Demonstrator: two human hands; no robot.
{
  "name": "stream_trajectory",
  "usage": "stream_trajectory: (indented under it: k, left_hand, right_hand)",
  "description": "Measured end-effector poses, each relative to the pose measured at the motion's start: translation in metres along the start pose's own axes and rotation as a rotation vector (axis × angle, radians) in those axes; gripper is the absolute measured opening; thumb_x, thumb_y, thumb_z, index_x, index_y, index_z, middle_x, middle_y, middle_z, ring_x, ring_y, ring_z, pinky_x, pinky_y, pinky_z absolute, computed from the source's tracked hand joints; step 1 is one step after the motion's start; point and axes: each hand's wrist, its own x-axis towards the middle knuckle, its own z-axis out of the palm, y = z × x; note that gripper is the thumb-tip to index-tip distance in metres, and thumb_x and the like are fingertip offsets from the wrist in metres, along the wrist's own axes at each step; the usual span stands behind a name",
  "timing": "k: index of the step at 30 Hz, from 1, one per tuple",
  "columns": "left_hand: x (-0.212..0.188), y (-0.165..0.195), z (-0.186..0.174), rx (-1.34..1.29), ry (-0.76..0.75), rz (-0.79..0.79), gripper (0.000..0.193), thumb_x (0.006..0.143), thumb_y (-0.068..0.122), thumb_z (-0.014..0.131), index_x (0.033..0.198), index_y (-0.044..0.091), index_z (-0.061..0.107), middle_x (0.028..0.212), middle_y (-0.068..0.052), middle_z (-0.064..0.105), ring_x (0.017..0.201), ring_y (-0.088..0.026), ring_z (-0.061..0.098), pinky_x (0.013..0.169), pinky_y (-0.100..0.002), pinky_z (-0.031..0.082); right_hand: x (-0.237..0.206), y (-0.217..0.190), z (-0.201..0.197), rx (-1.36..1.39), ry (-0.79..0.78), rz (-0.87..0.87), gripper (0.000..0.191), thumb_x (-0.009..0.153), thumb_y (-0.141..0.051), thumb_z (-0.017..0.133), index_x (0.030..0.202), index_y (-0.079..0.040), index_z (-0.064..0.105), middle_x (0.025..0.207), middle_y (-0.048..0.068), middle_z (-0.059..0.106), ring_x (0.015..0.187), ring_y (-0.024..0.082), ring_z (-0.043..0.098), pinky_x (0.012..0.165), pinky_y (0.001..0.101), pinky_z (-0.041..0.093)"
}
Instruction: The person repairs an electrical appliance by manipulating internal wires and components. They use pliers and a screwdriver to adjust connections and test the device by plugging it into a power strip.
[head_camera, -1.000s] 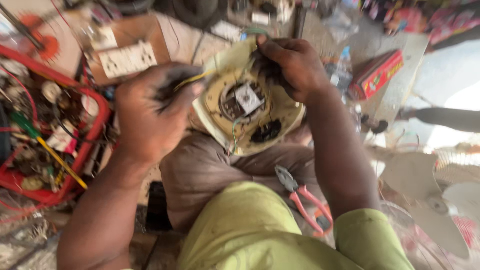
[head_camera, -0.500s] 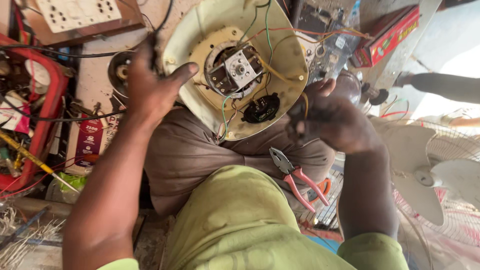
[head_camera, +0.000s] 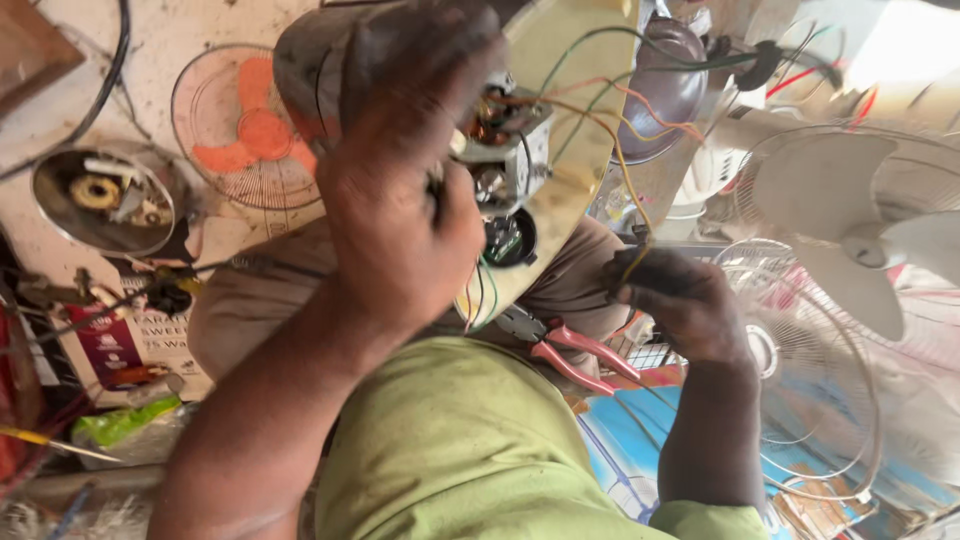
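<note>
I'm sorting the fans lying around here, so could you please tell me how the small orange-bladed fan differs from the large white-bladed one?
The orange-bladed fan lies at upper left beyond the left hand; the white-bladed fan sits far right, past the right hand. The orange-bladed fan looks smaller in frame, the white-bladed fan larger, with broad pale blades. Both have round wire guards.

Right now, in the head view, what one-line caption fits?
Left hand grips a fan motor on its yellow housing; right hand pulls its wires, pliers on lap.

Left hand (head_camera: 400, 215) grips fan motor housing (head_camera: 560, 150); right hand (head_camera: 675, 300) pinches wires (head_camera: 625, 170)
</note>
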Motion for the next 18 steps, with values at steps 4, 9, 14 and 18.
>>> stream_trajectory:
  k: [4, 9, 14, 18]
  left_hand:
    - [0.026, 0.008, 0.015, 0.076, -0.089, -0.033, 0.053, 0.093, -0.014, 0.057, 0.142, 0.008, 0.061, 0.148, -0.011, 0.063, 0.142, -0.026, 0.056, 0.132, -0.049, 0.019]
    - [0.043, 0.01, 0.019, 0.052, -0.179, -0.087, 0.046, 0.094, -0.011, 0.059, 0.136, 0.007, 0.063, 0.144, -0.013, 0.063, 0.144, -0.03, 0.056, 0.129, -0.052, 0.018]
    - [0.044, 0.01, 0.017, 0.061, -0.205, -0.124, 0.037, 0.097, -0.009, 0.061, 0.131, 0.006, 0.066, 0.14, -0.013, 0.066, 0.142, -0.03, 0.056, 0.132, -0.058, 0.02]
    - [0.048, 0.011, 0.013, 0.036, -0.241, -0.141, 0.032, 0.095, -0.007, 0.061, 0.125, 0.003, 0.069, 0.135, -0.017, 0.067, 0.138, -0.032, 0.058, 0.129, -0.06, 0.022]
  right_hand:
    - [0.009, 0.006, -0.012, -0.134, 0.061, -0.05, 0.028, 0.082, 0.008, 0.074, 0.11, 0.009, 0.074, 0.117, 0.013, 0.074, 0.108, 0.019, 0.069, 0.094, 0.033, 0.055]
    - [0.024, 0.02, -0.024, 0.228, 0.153, 0.026, 0.022, 0.088, 0.006, 0.073, 0.11, 0.009, 0.071, 0.114, 0.016, 0.073, 0.105, 0.023, 0.072, 0.096, 0.0352, 0.059]
    - [0.041, 0.026, -0.028, 0.081, 0.341, 0.107, 0.02, 0.094, 0.005, 0.069, 0.114, 0.008, 0.072, 0.104, 0.016, 0.074, 0.095, 0.023, 0.073, 0.09, 0.0339, 0.06]
    - [0.048, 0.01, -0.023, 0.192, 0.323, 0.016, 0.016, 0.095, 0.008, 0.066, 0.111, 0.008, 0.07, 0.105, 0.015, 0.074, 0.096, 0.023, 0.074, 0.092, 0.0346, 0.061]
